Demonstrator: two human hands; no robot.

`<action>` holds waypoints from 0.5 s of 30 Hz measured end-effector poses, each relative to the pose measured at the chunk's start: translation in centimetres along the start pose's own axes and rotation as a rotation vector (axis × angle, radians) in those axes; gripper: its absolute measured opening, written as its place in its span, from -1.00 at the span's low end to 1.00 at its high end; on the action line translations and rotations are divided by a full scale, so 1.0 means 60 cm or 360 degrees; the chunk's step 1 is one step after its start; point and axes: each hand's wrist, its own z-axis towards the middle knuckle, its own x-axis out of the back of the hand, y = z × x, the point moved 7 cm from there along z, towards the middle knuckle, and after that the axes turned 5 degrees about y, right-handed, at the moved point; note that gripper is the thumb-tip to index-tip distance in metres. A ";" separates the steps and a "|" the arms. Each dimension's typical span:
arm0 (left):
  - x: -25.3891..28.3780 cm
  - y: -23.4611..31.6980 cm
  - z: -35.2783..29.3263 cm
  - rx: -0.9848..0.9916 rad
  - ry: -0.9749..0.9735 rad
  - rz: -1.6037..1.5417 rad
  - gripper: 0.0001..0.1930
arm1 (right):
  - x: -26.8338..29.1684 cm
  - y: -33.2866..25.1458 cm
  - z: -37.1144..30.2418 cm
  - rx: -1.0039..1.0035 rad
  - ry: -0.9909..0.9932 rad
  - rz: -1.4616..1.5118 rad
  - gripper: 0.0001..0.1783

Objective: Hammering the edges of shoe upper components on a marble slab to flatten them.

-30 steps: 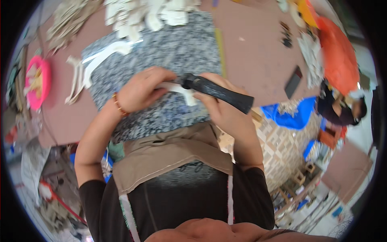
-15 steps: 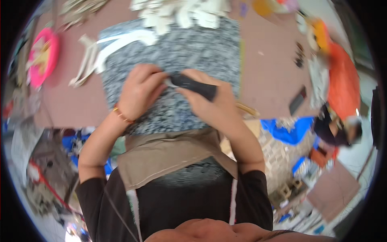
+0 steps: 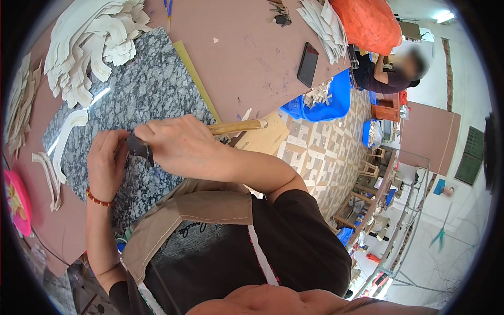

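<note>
My right hand is closed around a black, flat-handled tool whose working end is hidden. Close against it, the fingers of my left hand are curled together; whatever they pinch is out of sight. Both hands are over a speckled grey stone slab. A wooden handle, its other end hidden, lies behind my right hand. On the slab left of my hands rests a curved white strip. A large heap of similar white pieces covers the slab's far left corner.
A yellow strip runs along the slab's right edge. Further right on the brown table are a phone, keys and an orange bag. A pink basin stands left. Beyond the table are a blue basket and a seated person.
The view has swung to the right, bringing in more of the room and the tiled floor. My hands remain close together over the slab, the black tool still in my right hand.
</note>
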 end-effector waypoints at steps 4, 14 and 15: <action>0.002 -0.013 -0.005 0.0125 -0.0084 0.0007 -0.78 | 0.001 0.012 -0.006 -0.0051 -0.0020 -0.0031 -0.83; 0.024 -0.011 -0.023 0.0180 -0.0011 -0.0026 -0.81 | 0.000 0.021 0.003 -0.0261 -0.0196 0.0131 -0.71; 0.023 0.000 -0.016 0.0152 0.0033 -0.0054 -0.82 | 0.010 0.025 0.000 -0.0299 -0.0165 0.0189 -0.67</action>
